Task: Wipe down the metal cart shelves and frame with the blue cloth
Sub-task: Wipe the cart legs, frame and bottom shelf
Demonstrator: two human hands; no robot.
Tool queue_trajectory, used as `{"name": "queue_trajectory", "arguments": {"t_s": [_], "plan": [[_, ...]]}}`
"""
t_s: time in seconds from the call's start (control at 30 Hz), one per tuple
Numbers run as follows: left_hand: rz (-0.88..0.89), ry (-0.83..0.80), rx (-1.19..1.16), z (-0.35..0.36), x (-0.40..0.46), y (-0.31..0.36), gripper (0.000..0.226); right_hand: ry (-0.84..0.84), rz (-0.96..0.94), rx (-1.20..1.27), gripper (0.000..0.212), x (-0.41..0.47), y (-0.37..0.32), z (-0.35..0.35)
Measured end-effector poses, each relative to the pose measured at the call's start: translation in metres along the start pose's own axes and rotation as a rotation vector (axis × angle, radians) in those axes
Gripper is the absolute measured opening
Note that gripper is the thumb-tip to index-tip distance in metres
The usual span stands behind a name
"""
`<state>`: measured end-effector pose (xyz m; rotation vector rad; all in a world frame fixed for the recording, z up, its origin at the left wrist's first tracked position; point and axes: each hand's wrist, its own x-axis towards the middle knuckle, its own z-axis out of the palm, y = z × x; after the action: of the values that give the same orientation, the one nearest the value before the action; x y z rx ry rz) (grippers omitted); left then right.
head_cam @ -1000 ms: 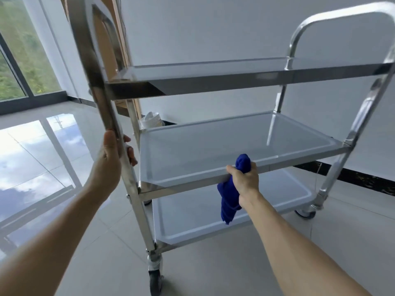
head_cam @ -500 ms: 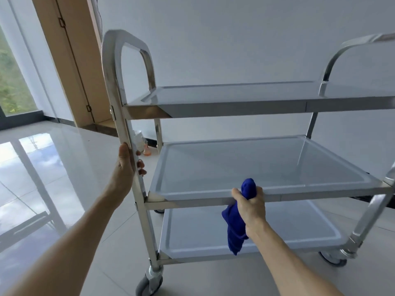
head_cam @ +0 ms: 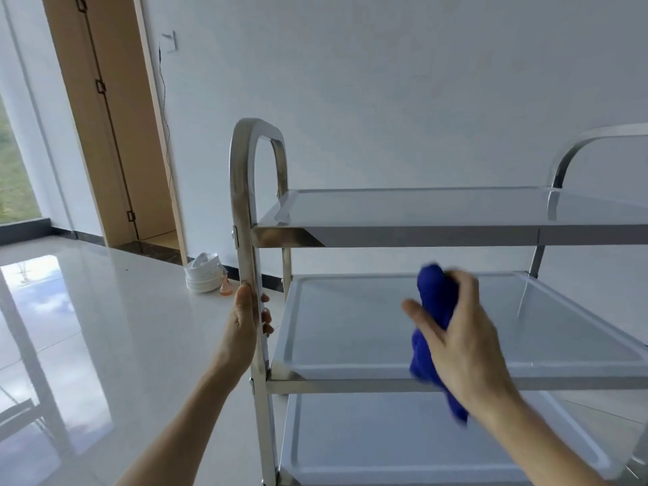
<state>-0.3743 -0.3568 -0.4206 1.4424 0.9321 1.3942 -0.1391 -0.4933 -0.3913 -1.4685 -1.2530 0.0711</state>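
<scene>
A three-shelf metal cart (head_cam: 456,235) stands in front of me, with a looped handle frame at each end. My left hand (head_cam: 247,322) grips the near left upright of the frame (head_cam: 245,212), between the top and middle shelves. My right hand (head_cam: 459,340) holds the bunched blue cloth (head_cam: 433,310) in the air just above the front part of the middle shelf (head_cam: 350,331). The cloth's tail hangs below the shelf's front rail. The hand and cloth are motion-blurred.
A stack of white dishes (head_cam: 205,275) and a small orange object (head_cam: 225,287) sit on the glossy tiled floor by the wall, left of the cart. A wooden door (head_cam: 115,128) lies behind them and a window at the far left.
My right hand has lifted the cloth off the middle shelf's front rail, up and over the shelf. My view has tilted up and drawn back; the left hand keeps its grip on the upright.
</scene>
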Motion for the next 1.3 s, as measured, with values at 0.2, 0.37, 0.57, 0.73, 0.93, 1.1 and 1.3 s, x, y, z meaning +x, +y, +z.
{"name": "queue_trajectory", "arguments": {"t_s": [0.2, 0.37, 0.57, 0.73, 0.93, 1.1, 1.3], "plan": [[0.023, -0.038, 0.021, 0.009, -0.01, 0.0, 0.061, 0.312, -0.769, -0.396, 0.047, 0.076, -0.126, -0.023], [0.022, -0.085, 0.055, 0.008, -0.016, 0.0, 0.057, -0.026, -0.768, -0.761, 0.067, 0.09, -0.153, 0.025], [0.076, -0.134, 0.024, -0.001, -0.007, 0.008, 0.029, -0.401, -0.614, -0.796, 0.073, 0.074, -0.106, 0.065], [0.146, -0.116, 0.087, 0.003, -0.004, 0.01, 0.024, -0.21, -0.7, -0.964, 0.061, 0.077, -0.096, 0.082], [0.168, -0.133, 0.086, -0.003, -0.002, 0.005, 0.026, -0.088, -0.889, -0.89, 0.059, 0.095, -0.067, 0.041], [0.18, -0.139, 0.077, -0.004, 0.0, 0.0, 0.028, 0.148, -0.875, -0.924, 0.055, 0.114, 0.004, -0.044], [0.176, -0.156, 0.065, 0.0, -0.001, 0.0, 0.024, 0.094, -0.771, -0.946, 0.059, 0.106, -0.012, -0.024]]}}
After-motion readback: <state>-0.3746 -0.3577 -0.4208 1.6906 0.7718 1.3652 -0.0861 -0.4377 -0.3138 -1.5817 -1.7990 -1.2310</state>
